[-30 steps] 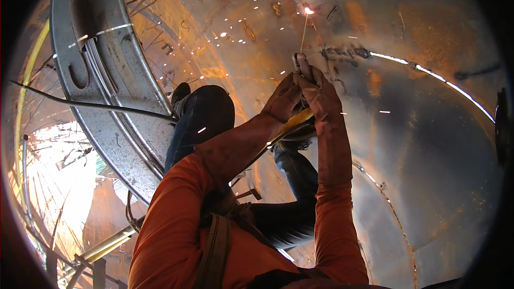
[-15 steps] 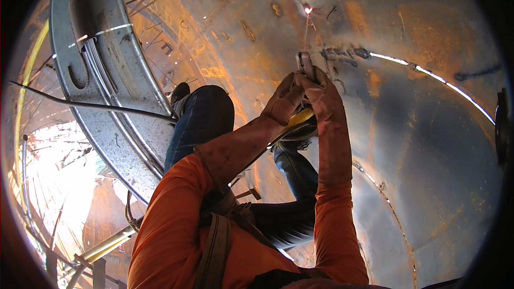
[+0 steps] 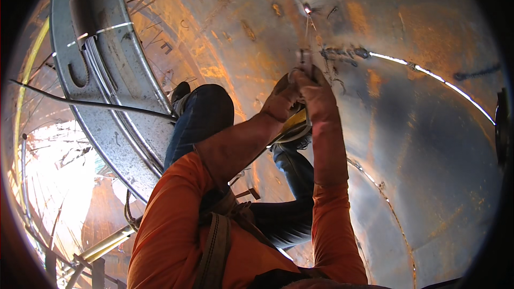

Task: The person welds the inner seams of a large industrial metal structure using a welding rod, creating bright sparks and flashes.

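Observation:
My left hand and my right hand, both in long reddish-brown work gloves, are closed together around a welding electrode holder. Only the holder's front end shows above the gloves; its handle is hidden. From it a thin welding electrode reaches up toward the steel wall. A small bright glow sits at the electrode's far end, against a dark seam. Below the gloves is a yellow and dark object, partly hidden, whose kind I cannot make out.
The curved, rust-streaked steel wall surrounds me. A bright gap runs right from a rough weld bead. At left stands a grey metal ring, bearing a brown tube with several rods and crossed by a black cable.
The glow at the electrode's tip has become smaller and dimmer. My right hand and forearm have shifted slightly left, and the holder's front end has tilted a little.

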The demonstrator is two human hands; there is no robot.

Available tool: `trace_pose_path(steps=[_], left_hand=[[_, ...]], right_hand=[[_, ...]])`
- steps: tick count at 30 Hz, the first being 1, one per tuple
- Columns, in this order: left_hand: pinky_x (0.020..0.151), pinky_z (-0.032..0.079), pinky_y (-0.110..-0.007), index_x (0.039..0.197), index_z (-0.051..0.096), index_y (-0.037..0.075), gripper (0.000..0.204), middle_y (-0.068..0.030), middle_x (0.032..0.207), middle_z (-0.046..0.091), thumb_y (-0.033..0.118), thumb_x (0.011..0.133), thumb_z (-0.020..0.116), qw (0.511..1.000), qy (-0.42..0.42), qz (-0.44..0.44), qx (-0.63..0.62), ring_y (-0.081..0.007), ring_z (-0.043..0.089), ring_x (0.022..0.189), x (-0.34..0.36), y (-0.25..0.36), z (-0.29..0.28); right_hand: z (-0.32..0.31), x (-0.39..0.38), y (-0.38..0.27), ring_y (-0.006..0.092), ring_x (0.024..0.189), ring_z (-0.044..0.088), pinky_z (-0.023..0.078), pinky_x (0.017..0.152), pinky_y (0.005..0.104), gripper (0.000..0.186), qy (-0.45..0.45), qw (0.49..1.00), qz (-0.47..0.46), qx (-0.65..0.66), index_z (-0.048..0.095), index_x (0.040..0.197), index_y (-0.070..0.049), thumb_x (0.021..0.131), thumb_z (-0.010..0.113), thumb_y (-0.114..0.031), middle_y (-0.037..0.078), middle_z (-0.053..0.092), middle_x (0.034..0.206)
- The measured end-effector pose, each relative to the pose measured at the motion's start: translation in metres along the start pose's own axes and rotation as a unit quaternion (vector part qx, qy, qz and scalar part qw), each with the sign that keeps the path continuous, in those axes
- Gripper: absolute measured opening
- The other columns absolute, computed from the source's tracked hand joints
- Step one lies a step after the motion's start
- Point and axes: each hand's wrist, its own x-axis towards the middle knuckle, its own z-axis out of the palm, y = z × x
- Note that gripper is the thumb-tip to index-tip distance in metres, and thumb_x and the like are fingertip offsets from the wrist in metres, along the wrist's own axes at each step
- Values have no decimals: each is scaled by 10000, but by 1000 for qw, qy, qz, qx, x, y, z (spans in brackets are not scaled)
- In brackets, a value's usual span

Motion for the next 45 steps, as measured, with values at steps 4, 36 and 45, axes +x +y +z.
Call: trace_pose_path(steps=[4,36,45], left_hand=[[948,618,-489,1342,620,124,321,-102,1205,695,276,1060,640,980,81,-127,-127,-286,712,1073,0,-8,-15],[668,615,-437,1176,637,135,387,-78,992,652,506,1070,606,938,176,-109,-278,-264,693,844,-7,-15,-39],[816,616,-401,1313,653,206,276,-59,1098,695,380,1113,578,936,190,-75,-287,-238,711,960,-27,26,-9]], right_hand=[[22,-8,-4,215,1177,649,532,1083,313,402,-95,993,-64,-7,557,1432,76,1046,650,10,111,625,1362],[92,-3,-15,130,991,601,482,937,330,310,-78,987,86,-113,706,1211,-63,964,799,-225,-9,677,1044],[90,4,-21,143,943,638,496,889,309,319,-62,987,135,-65,713,1222,-78,937,808,-182,-7,691,1012]])
